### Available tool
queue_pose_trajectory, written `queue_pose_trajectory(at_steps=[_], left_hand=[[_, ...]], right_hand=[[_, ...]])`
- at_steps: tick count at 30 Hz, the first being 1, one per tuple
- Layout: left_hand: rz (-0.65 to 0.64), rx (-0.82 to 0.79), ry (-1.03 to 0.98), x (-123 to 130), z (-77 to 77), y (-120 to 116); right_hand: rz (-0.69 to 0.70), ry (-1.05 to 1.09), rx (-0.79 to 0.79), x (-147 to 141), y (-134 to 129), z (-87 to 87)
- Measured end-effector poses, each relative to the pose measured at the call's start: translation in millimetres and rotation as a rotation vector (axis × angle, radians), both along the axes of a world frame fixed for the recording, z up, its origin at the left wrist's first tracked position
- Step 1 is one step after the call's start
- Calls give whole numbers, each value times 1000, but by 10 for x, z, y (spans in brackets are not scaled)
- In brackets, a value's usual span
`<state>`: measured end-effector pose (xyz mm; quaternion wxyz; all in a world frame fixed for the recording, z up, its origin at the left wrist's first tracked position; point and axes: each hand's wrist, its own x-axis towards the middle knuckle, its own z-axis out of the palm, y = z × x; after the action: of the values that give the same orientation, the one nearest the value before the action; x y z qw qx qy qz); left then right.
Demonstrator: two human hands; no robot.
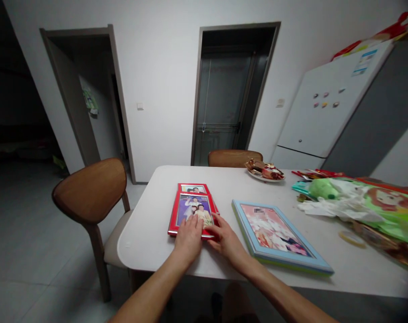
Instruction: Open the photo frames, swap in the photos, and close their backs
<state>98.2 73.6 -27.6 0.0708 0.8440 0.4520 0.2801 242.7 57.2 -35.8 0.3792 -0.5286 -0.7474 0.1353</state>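
Observation:
A red photo frame [193, 207] with a wedding picture lies on the white table, on top of a second red photo frame [190, 189] whose far end shows beyond it. My left hand [188, 237] rests flat on the near part of the upper frame, fingers stretched out over the picture. At its near right corner, my right hand [226, 235] holds the upper frame's edge between thumb and fingers; the undersides of those fingers are hidden. Right of my hands lies a larger light-blue photo frame [242, 220], apparently stacked on a green-edged one.
A plate [274, 180] of small items stands at the table's [220, 179] far side. Plastic bags [348, 193], crumpled tissue and a tape roll [352, 239] crowd the right. Wooden chairs [93, 193] stand left and behind; a white fridge [321, 116] is at the back right.

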Motion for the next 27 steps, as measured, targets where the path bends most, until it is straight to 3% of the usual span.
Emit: queue_pose_trajectory(at_steps=[3, 5, 8, 12, 16, 18, 20, 23, 27], left_hand=[[-35, 9, 39, -5, 43, -106], [-11, 26, 47, -30, 130, -188], [47, 76, -45, -98, 358, -330], [85, 94, -407, -235, 737, -581], [63, -124, -840, -398, 964, -818], [54, -251, -1071, -455, 942, -884], [59, -346, -1260, -482, 820, -915], [69, -435, -1394, -489, 508, -941], [112, -550, -1419, -537, 65, -1017]], right_hand=[[-43, 172, 5, 13, -173, 52], [-105, 400, -63, 9, -226, 118], [24, 686, -233, -92, -276, 262], [353, 655, -181, -428, -377, 466], [381, 520, -109, -690, -498, 548], [363, 407, -78, -704, -556, 534], [344, 285, -74, -654, -608, 500], [322, 146, -114, -522, -667, 432], [306, -5, -191, -343, -717, 327]])
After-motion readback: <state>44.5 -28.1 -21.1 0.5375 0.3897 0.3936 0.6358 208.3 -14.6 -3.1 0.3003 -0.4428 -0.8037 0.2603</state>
